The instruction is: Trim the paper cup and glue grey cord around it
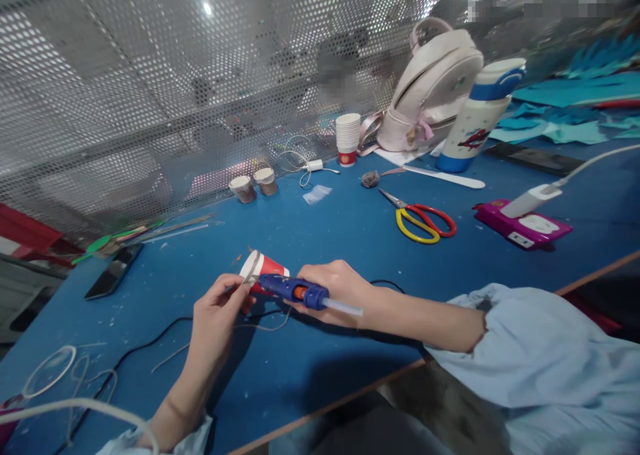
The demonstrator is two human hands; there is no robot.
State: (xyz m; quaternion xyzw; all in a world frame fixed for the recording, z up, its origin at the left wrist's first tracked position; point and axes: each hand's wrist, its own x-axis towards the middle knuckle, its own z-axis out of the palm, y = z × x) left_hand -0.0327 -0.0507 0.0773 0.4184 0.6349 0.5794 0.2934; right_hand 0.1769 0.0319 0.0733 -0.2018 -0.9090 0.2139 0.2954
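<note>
A red and white paper cup (273, 266) lies tilted on its side above the blue table. Around its near end runs a thin grey-brown cord (254, 266), whose loose length trails below over the tabletop. My left hand (219, 312) pinches the cup at that corded end, its fingertips pressed to the rim. In my right hand (336, 288) is a blue hot glue gun (293, 288), a clear glue stick (345, 306) poking out of its back. The gun's nozzle points left and meets the cord at the cup's end, close to my left fingertips.
Red and yellow scissors (425, 223), a white plastic knife (445, 176) and a pink power socket (523, 225) lie to the right. Stacked paper cups (348, 135), a bottle (475, 118) and a backpack (430, 88) stand behind. A phone (114, 272) and a black cable (145, 342) are left.
</note>
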